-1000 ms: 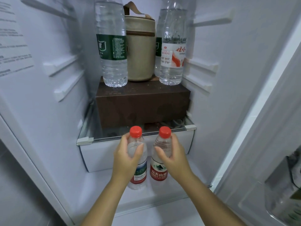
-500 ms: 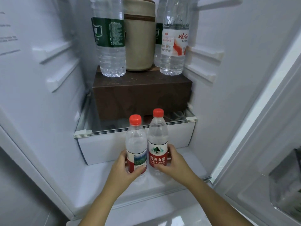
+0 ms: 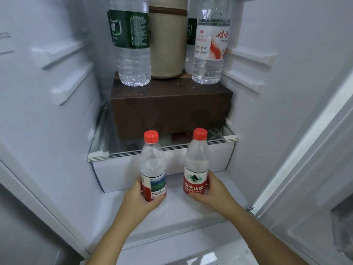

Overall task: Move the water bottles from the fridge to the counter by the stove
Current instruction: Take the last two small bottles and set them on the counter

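Observation:
Two small clear water bottles with red caps and red labels are upright in front of the fridge's lower drawer. My left hand (image 3: 140, 199) grips the left bottle (image 3: 152, 165) round its lower label. My right hand (image 3: 212, 192) grips the right bottle (image 3: 196, 163) the same way. The two bottles are held apart. Higher up, a large green-labelled bottle (image 3: 131, 44) and a large red-and-white-labelled bottle (image 3: 209, 44) stand on a brown box (image 3: 172, 106). Another green-labelled bottle (image 3: 191, 35) is partly hidden behind the red-and-white one.
A beige cylindrical bag (image 3: 168, 41) stands between the large bottles on the box. The box sits on a glass shelf (image 3: 133, 150) above a white drawer (image 3: 114, 175). Rail ledges line both fridge walls. The open fridge door (image 3: 315, 169) is at the right.
Both hands slid from the bottles' shoulders to their labels and lifted them toward me. Since half a second ago the two bottles have moved apart.

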Tool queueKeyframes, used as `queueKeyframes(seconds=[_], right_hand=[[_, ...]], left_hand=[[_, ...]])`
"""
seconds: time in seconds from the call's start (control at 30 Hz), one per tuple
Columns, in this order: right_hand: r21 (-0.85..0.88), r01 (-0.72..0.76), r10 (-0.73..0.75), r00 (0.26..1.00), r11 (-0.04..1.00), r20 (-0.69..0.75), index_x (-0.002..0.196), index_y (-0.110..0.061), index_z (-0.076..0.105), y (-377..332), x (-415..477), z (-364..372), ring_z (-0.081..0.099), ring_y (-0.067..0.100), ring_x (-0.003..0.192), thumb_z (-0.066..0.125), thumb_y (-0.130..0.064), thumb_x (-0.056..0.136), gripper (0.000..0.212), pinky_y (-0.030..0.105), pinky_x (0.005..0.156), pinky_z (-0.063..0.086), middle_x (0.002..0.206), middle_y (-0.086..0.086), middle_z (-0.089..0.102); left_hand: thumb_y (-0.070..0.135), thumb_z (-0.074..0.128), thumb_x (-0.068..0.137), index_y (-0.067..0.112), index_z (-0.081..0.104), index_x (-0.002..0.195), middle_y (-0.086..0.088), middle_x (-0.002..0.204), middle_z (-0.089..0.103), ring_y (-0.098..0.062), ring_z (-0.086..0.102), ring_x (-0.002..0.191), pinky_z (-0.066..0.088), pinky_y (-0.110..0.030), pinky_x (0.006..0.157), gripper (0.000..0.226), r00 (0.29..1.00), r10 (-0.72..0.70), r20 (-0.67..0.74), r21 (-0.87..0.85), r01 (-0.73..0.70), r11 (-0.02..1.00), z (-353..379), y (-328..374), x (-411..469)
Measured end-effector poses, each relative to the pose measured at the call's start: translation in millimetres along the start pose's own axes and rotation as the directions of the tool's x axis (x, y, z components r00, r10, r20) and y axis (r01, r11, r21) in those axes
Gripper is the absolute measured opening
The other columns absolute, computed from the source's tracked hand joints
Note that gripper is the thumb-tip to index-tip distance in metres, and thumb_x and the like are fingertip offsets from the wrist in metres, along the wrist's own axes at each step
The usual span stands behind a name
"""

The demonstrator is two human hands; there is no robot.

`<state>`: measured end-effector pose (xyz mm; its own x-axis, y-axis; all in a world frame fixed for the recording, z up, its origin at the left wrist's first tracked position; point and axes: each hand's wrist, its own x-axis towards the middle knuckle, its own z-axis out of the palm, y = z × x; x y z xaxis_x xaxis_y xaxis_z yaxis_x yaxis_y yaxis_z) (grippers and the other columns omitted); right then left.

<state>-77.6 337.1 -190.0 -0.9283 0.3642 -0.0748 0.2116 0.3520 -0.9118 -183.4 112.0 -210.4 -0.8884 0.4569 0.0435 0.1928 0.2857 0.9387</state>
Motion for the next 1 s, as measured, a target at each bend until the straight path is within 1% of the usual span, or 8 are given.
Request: queueKeyframes(seconds=[0.13,0.23,0.37,0.47,0.6,0.7,0.87,1.0], right_hand=[[0.003,-0.028,0.027,0.999,1.0,0.032,0.127,-0.032,0.043,0.7,9.9,0.8,0.062,0.005,0.107,0.088,-0.027,0.068,0.074,0.021,0.08,0.056,0.121,-0.014,0.062],[-0.029,-0.046,0.048,0.998,0.999,0.04,0.127,-0.035,0.044,3.3,14.0,1.3,0.065,0.004,0.104,0.089,-0.026,0.066,0.077,0.029,0.089,0.056,0.117,-0.015,0.065],[-0.032,-0.069,0.069,0.998,0.997,0.002,0.115,-0.041,0.049,2.4,13.4,3.4,0.065,-0.004,0.097,0.09,-0.019,0.066,0.067,0.017,0.081,0.054,0.109,-0.018,0.067],[-0.02,-0.079,0.078,0.995,0.997,-0.057,0.112,-0.041,0.05,1.8,10.2,7.7,0.063,-0.01,0.094,0.09,-0.019,0.065,0.065,0.01,0.074,0.051,0.107,-0.018,0.067],[-0.012,-0.071,0.068,0.986,0.997,-0.152,0.108,-0.045,0.05,-2.6,-6.3,11.0,0.062,-0.013,0.095,0.091,-0.025,0.065,0.063,0.007,0.074,0.05,0.105,-0.023,0.065],[-0.021,-0.061,0.056,0.976,0.998,-0.209,0.105,-0.046,0.048,-11.9,-28.8,7.0,0.061,-0.015,0.094,0.09,-0.026,0.065,0.062,0.006,0.074,0.049,0.101,-0.025,0.064],[-0.005,-0.048,0.045,0.954,0.999,-0.295,0.106,-0.042,0.05,-26.6,-87.9,-4.8,0.063,-0.011,0.094,0.09,-0.025,0.065,0.059,0.008,0.073,0.049,0.099,-0.025,0.067],[-0.004,-0.069,0.063,0.927,0.998,-0.37,0.103,-0.042,0.051,-30.5,-156.6,-17.5,0.063,-0.012,0.091,0.089,-0.025,0.066,0.056,0.006,0.07,0.049,0.092,-0.03,0.066]], left_hand=[[0.023,0.088,0.067,0.039,0.05,0.112,0.03,0.103,0.066,0.003,0.066,0.094,0.054,-0.02,0.079,0.061,1.0,-0.006,0.016,-0.008,0.006,1.0,1.2,-1.0,2.3],[0.019,0.09,0.064,0.036,0.052,0.111,0.026,0.101,0.068,0.0,0.068,0.093,0.054,-0.023,0.079,0.063,0.999,-0.035,0.03,-0.017,0.036,0.999,2.5,-5.3,4.4],[0.016,0.092,0.059,0.036,0.058,0.101,0.025,0.092,0.071,0.0,0.069,0.087,0.055,-0.025,0.077,0.057,0.998,-0.061,0.022,0.006,0.061,0.998,4.0,-11.1,7.8],[0.018,0.094,0.056,0.037,0.059,0.099,0.021,0.087,0.073,0.003,0.069,0.083,0.054,-0.019,0.071,0.058,0.998,-0.064,-0.017,0.004,0.064,0.998,5.9,-9.3,7.2],[0.018,0.092,0.06,0.038,0.056,0.099,0.03,0.085,0.07,0.007,0.067,0.081,0.051,-0.011,0.063,0.057,0.999,-0.049,-0.013,-0.007,0.048,0.999,6.0,7.9,4.8],[0.017,0.091,0.061,0.038,0.054,0.096,0.022,0.083,0.069,0.012,0.064,0.079,0.049,-0.009,0.059,0.055,1.0,-0.015,0.002,-0.001,0.015,1.0,6.0,29.2,-2.7],[0.015,0.09,0.062,0.041,0.05,0.09,0.023,0.087,0.063,0.013,0.063,0.075,0.046,-0.003,0.057,0.055,0.994,0.096,0.06,0.024,-0.097,0.995,17.5,68.4,-35.2],[0.013,0.091,0.06,0.034,0.056,0.093,0.021,0.084,0.065,0.016,0.062,0.075,0.044,-0.002,0.057,0.053,0.98,0.134,0.145,0.0,-0.136,0.991,40.0,87.0,-75.8]])
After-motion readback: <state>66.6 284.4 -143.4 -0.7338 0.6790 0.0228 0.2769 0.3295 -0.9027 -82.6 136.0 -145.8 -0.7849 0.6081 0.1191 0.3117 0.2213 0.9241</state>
